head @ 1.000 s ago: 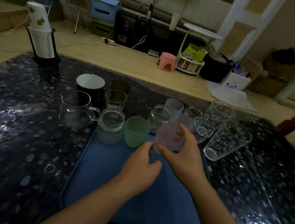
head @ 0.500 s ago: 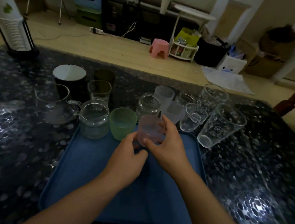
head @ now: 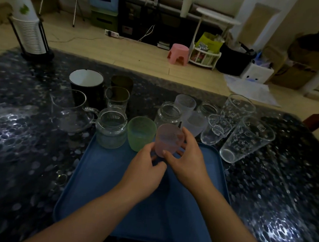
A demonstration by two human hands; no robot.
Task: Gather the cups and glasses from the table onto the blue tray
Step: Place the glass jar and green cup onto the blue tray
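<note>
On the dark speckled bench [head: 18,157], both the left hand [head: 144,172] and right hand [head: 187,161] grasped the pink cup [head: 168,140], upright, mouth tilted toward 12 o'clock, over the blue tray [head: 95,192].

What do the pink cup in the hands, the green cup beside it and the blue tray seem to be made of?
Pink cup: probably frosted translucent plastic; its wall is cloudy and matte, with no sharp glints.
Green cup: likely the same frosted plastic, with a grainy, dull surface.
Blue tray: seemingly moulded plastic, uniformly coloured with a raised rounded rim and a soft sheen.
The dim light leaves frosted glass possible for both cups.
</note>
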